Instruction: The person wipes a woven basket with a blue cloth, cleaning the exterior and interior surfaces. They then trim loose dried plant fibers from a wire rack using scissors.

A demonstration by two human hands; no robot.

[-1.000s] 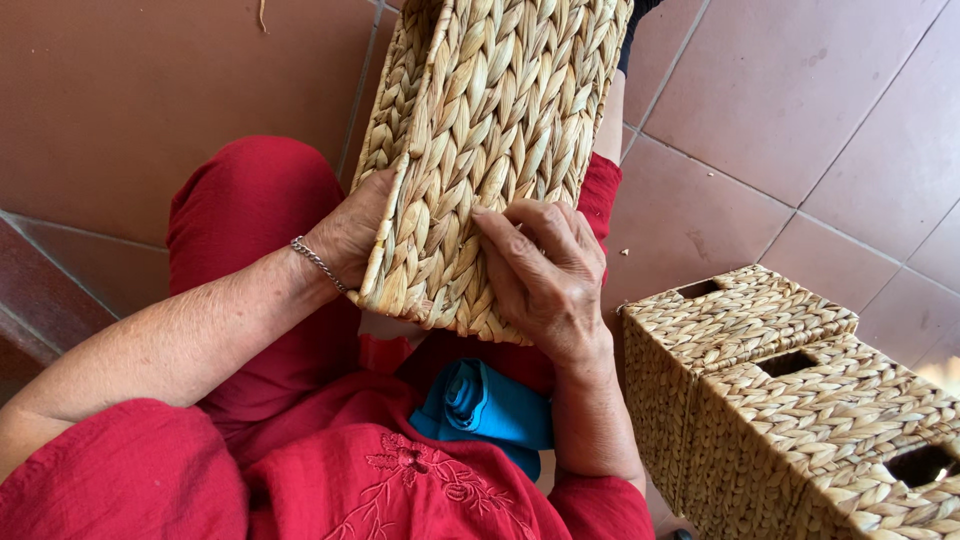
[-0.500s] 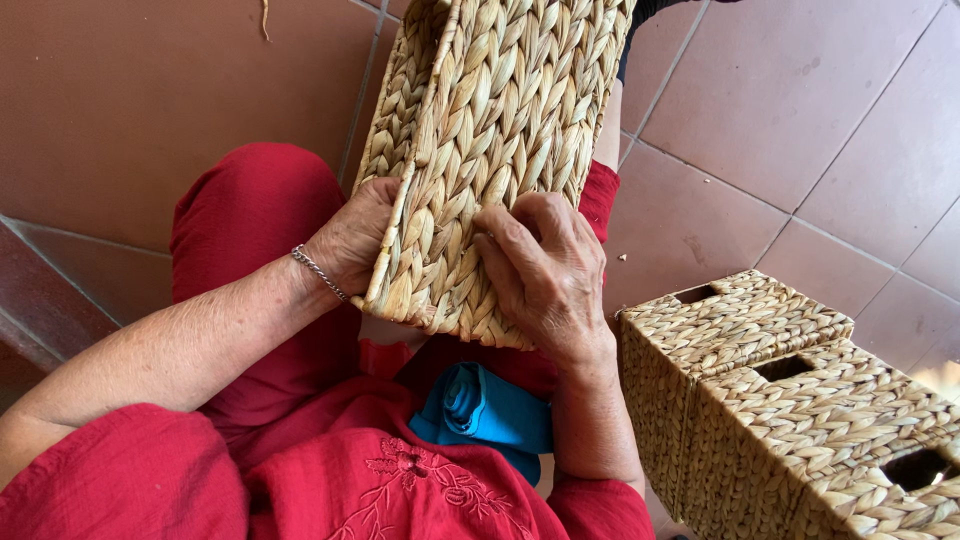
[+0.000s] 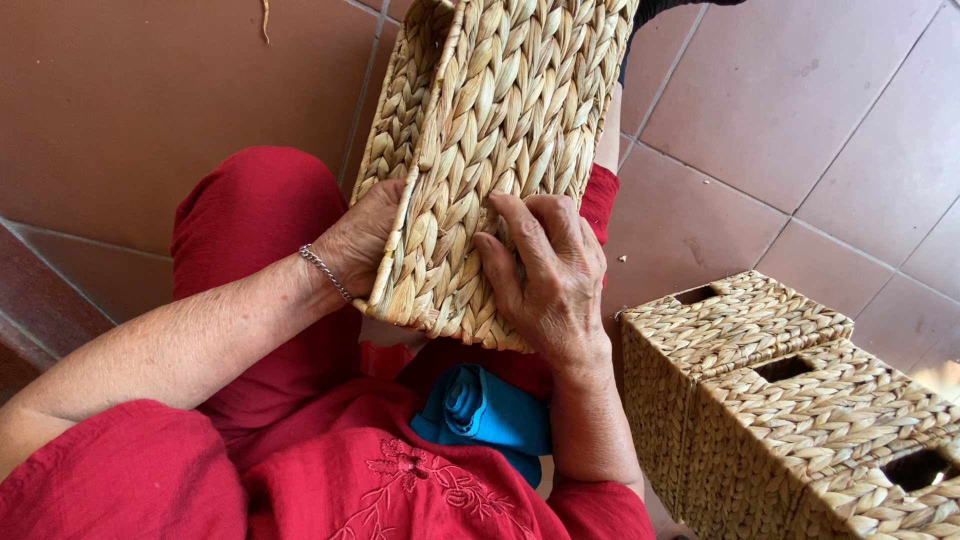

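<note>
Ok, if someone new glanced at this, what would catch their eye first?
Most likely the big pale woven straw basket at top centre, tilted on the lap with the left hand on its side and the right hand flat on its base. Then the bright red clothing below with a rolled blue cloth, and two similar woven baskets on the tiled floor, lower right.

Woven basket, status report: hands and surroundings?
Left hand grips woven basket side. Right hand flat on its face. Blue cloth in lap; stacked baskets at right.
</note>
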